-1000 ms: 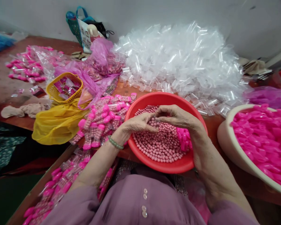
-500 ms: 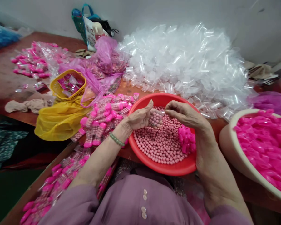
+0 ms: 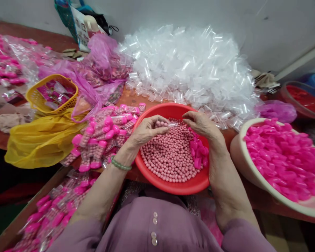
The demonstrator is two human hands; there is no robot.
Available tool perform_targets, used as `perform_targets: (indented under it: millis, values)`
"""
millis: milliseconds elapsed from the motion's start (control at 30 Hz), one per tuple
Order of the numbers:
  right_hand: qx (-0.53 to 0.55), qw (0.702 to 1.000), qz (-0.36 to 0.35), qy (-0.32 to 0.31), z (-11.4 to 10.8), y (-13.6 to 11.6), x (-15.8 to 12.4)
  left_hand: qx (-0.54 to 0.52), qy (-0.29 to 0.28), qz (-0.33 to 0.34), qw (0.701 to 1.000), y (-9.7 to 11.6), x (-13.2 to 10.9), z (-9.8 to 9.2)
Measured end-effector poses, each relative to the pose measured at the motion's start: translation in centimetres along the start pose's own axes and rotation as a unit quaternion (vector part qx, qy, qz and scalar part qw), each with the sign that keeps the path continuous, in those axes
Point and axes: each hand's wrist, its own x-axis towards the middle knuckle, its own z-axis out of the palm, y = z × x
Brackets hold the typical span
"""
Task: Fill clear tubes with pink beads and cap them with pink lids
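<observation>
A red basin [image 3: 173, 183] in front of me holds many small pink balls [image 3: 168, 157] and a few bright pink caps [image 3: 198, 154] at its right side. Over the basin my left hand [image 3: 144, 131] is closed round a clear tube [image 3: 165, 124] that has pink balls in it. My right hand [image 3: 199, 124] hovers just right of the tube's open end, fingers pinched together; what they hold, if anything, is too small to make out.
A big heap of empty clear tubes [image 3: 189, 66] lies behind the basin. Filled, pink-capped tubes [image 3: 105, 134] are piled at left. A cream bowl of pink caps [image 3: 283, 161] stands at right. A yellow basket [image 3: 51, 94], yellow bag [image 3: 42, 140] and pink bags lie at left.
The left hand has turned the tube more level and lifted it slightly. The right hand has drawn a little away from the tube. The camera has swung to the right.
</observation>
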Motion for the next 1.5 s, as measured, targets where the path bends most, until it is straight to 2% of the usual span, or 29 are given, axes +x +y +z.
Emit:
perform_targets:
  millis: [133,300,467,600,733,1067,1200,1233,1300,1400,1433,1500]
  values:
    - [-0.121,0.991,0.044,-0.031,0.2,0.8,0.3,-0.015,0.023,-0.027,0.999,-0.2,0.1,-0.1]
    - [-0.225,0.959,0.050,-0.166,0.9,1.2,0.8,-0.096,0.010,-0.117,0.988,-0.1,0.7,-0.5]
    - [-0.245,0.944,0.060,-0.212,2.4,0.7,1.1,-0.193,-0.010,-0.180,0.964,1.1,0.9,-0.7]
    - [-0.242,0.937,0.045,-0.246,3.7,0.1,1.2,-0.232,-0.030,-0.185,0.954,1.5,0.7,-0.9]
    - [-0.222,0.940,0.014,-0.259,4.0,-0.3,1.2,-0.257,-0.044,-0.184,0.948,1.4,0.5,-1.1]
    - [-0.166,0.965,0.007,-0.205,3.6,-0.1,1.2,-0.258,-0.068,-0.172,0.948,1.1,0.7,-1.6]
    - [-0.119,0.982,0.005,-0.149,2.9,0.2,1.1,-0.248,-0.088,-0.153,0.953,0.9,0.5,-1.6]
    - [-0.077,0.990,0.004,-0.117,2.5,0.1,1.1,-0.239,-0.093,-0.145,0.956,0.8,0.4,-1.5]
    - [0.082,0.996,-0.002,-0.024,1.8,-0.6,0.9,-0.219,-0.095,-0.132,0.962,0.6,0.2,-1.4]
    - [0.320,0.941,-0.030,0.107,1.7,-2.9,0.5,-0.197,-0.104,-0.134,0.966,0.3,-0.1,-1.2]
    - [0.343,0.930,-0.044,0.124,1.9,-3.9,0.4,-0.194,-0.110,-0.134,0.966,0.2,-0.1,-1.2]
    - [0.347,0.927,-0.067,0.128,2.4,-5.5,0.2,-0.195,-0.121,-0.129,0.965,0.2,-0.1,-1.1]
